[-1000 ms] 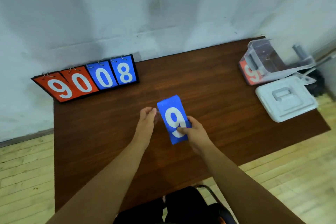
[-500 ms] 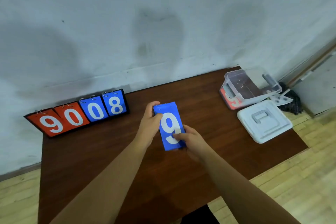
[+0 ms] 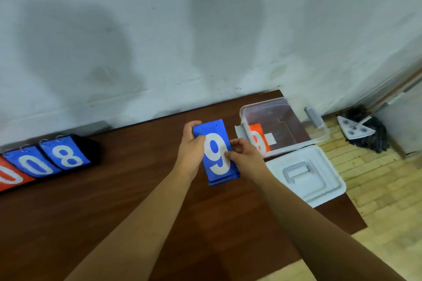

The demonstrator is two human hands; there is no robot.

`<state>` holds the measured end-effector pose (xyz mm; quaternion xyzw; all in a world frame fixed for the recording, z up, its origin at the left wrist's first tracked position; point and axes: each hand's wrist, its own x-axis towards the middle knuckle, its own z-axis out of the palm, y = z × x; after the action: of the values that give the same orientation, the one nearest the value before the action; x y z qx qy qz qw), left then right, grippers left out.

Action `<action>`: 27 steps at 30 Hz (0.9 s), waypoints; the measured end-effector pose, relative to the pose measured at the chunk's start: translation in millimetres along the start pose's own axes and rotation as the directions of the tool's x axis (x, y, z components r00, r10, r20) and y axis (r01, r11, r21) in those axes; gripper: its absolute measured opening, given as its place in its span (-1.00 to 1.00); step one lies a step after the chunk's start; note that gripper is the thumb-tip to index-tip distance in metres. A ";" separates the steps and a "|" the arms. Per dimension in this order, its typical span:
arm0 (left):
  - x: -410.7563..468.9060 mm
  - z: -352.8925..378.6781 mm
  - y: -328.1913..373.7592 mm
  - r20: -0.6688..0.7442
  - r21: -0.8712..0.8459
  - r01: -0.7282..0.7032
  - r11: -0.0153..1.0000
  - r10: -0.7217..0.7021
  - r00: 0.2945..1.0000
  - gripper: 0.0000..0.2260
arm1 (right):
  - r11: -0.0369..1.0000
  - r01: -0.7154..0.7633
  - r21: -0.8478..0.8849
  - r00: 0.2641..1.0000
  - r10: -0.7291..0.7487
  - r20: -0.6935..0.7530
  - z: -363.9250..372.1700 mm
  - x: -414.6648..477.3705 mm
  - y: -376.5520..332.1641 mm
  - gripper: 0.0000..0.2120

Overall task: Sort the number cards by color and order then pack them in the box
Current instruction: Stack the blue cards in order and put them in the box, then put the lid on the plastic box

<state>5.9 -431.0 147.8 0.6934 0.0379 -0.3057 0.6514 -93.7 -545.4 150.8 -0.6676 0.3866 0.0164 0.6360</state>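
a person stands at a dark brown table (image 3: 137, 201) pushed against a pale, stained wall (image 3: 205, 29). both hands hold a stack of blue cards (image 3: 218, 165) up over the table, near the back edge and just left of the box. the left hand (image 3: 190, 143) grips the top left corner, fingers curled over the top edge and thumb on the front. the right hand (image 3: 245, 155) pinches the right edge, thumb pressed on the front and fingers bent behind. the top card shows a big white 9, and two small holes sit near its top edge. the clear plastic box (image 3: 319, 134) stands open at the back right of the table. an orange card (image 3: 257, 131) lies inside it at the left end; its white number is partly hidden by the right hand and the box wall, so i cannot read it. the white lid (image 3: 324, 191) lies flat just in front of the box, with a grey handle (image 3: 296, 172) on top. far to the left, a flip scoreboard (image 3: 66, 155) with metal rings leans by the wall. it shows a white 0 on orange, then 0 and 8 on blue. on the wood floor (image 3: 376, 189) past the table lies a dark mop (image 3: 370, 134).
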 end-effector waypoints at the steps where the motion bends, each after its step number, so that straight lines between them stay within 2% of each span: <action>1: 3.3 18.6 0.5 0.010 0.000 -0.003 1.000 0.003 1.000 -0.68 | 1.000 0.004 0.006 1.000 -0.004 -0.016 -18.1 6.5 -0.3 -0.77; 5: 18.2 83.2 4.8 0.054 0.060 -0.049 0.997 0.046 0.997 -0.71 | 0.997 -0.004 0.073 0.997 0.010 -0.077 -83.2 30.6 -1.3 -0.79; 9: 35.5 123.2 6.6 0.096 0.267 -0.099 0.959 0.076 0.992 -0.74 | 0.998 -0.025 0.054 0.987 0.034 -0.159 -148.4 61.8 0.4 -0.77; 12: 48.4 132.9 -3.8 0.023 0.562 -0.074 0.824 0.074 0.997 -0.66 | 0.996 -0.062 -0.058 0.958 0.043 -0.285 -189.9 85.9 1.5 -0.82; 14: 54.0 136.5 -16.3 0.041 0.671 -0.059 0.739 0.043 0.998 -0.61 | 0.987 -0.097 -0.131 0.947 0.051 -0.317 -205.6 101.3 2.3 -0.85; 17: 54.6 142.7 -29.4 0.125 0.695 -0.074 0.715 -0.018 0.992 -0.55 | 0.965 -0.151 -0.214 0.945 0.077 -0.318 -217.0 128.7 11.5 -0.84; 22: 57.4 141.9 -37.5 0.119 0.683 -0.101 0.723 0.025 0.993 -0.52 | 0.913 -0.230 -0.336 0.949 0.134 -0.287 -226.5 175.4 38.5 -0.84; 27: 56.4 136.6 -42.2 0.118 0.659 -0.103 0.746 0.032 0.992 -0.52 | 0.851 -0.306 -0.426 0.941 0.205 -0.268 -217.3 204.6 61.0 -0.66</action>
<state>-18.6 -570.9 88.7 0.8642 -0.1305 -0.3096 0.3745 -85.2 -827.5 36.0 -0.7396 0.5229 0.1212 0.4061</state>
